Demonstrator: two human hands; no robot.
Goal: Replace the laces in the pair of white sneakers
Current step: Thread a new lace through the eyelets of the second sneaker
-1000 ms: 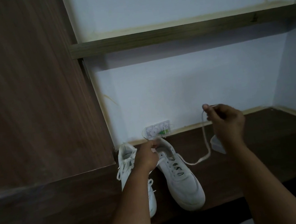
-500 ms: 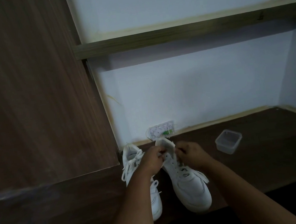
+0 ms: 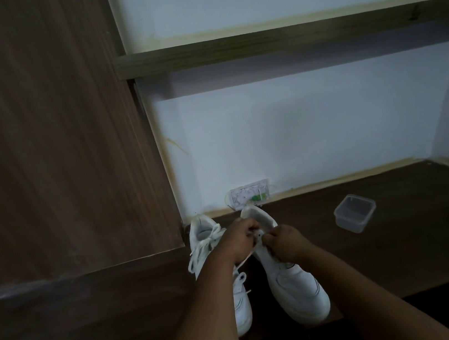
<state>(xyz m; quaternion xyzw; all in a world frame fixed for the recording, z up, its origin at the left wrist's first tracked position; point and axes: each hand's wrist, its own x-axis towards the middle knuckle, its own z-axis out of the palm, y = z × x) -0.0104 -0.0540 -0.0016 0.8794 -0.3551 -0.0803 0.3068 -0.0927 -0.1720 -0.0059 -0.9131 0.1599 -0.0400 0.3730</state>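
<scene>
Two white sneakers stand side by side on the dark wooden desk (image 3: 404, 253), toes toward me. The left sneaker (image 3: 207, 239) is laced, its bow hanging loose over the side. Both my hands work over the upper eyelets of the right sneaker (image 3: 296, 287). My left hand (image 3: 239, 239) pinches a white lace (image 3: 244, 260) that runs down below it. My right hand (image 3: 285, 242) has curled fingers on the lace at the sneaker's tongue. My hands hide the eyelets.
A small clear plastic container (image 3: 355, 213) sits on the desk to the right of the sneakers. A wall socket plate (image 3: 248, 194) is just behind them. A wooden cabinet panel (image 3: 47, 143) rises at the left and a shelf (image 3: 285, 38) runs above.
My right hand came down from pulling the lace high at the right and joined my left hand over the right sneaker. The container is uncovered.
</scene>
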